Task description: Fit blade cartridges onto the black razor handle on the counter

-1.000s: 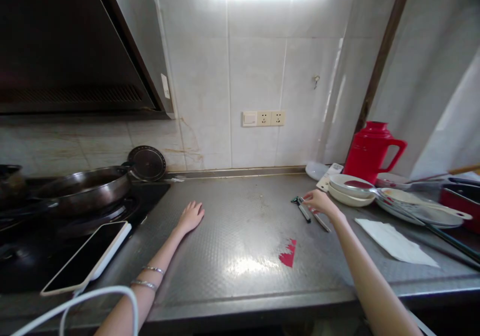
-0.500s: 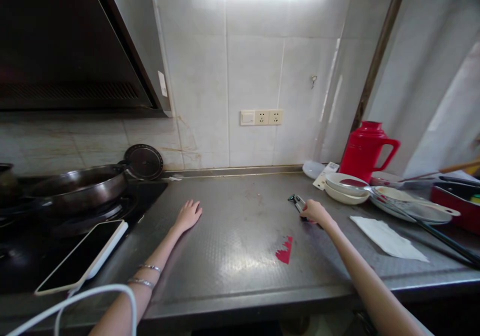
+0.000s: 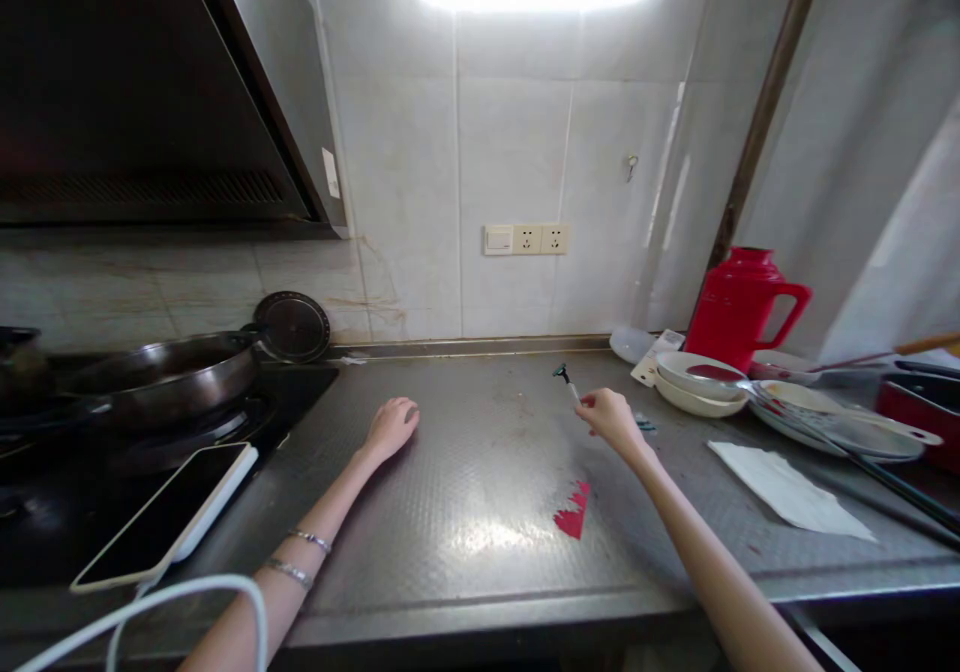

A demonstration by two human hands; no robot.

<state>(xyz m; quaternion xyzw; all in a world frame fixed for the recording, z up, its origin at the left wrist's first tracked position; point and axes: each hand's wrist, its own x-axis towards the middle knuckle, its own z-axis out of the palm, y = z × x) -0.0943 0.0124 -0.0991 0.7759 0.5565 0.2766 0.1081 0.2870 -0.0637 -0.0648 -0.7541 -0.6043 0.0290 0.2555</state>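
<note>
My right hand (image 3: pixel 609 418) pinches the pale handle of a razor (image 3: pixel 571 389), lifted above the counter with its dark head pointing up and left. Just behind that hand lies a small teal and clear item (image 3: pixel 643 422), partly hidden and too small to name. My left hand (image 3: pixel 393 428) is at the left of the steel counter (image 3: pixel 450 512), fingers loosely bent and holding nothing. A torn red scrap (image 3: pixel 573 512) lies flat on the counter between my forearms, closer to the right one.
At left, a phone (image 3: pixel 169 512) with a white cable lies by the stove, where a steel pan (image 3: pixel 172 377) stands. A red thermos (image 3: pixel 739 307), stacked bowls (image 3: pixel 697 392), plates with utensils and a white paper sheet (image 3: pixel 787 487) occupy the right side.
My right hand has raised the razor off the counter and moved slightly left, uncovering the small teal item. My left hand has shifted a little right, its fingers more bent.
</note>
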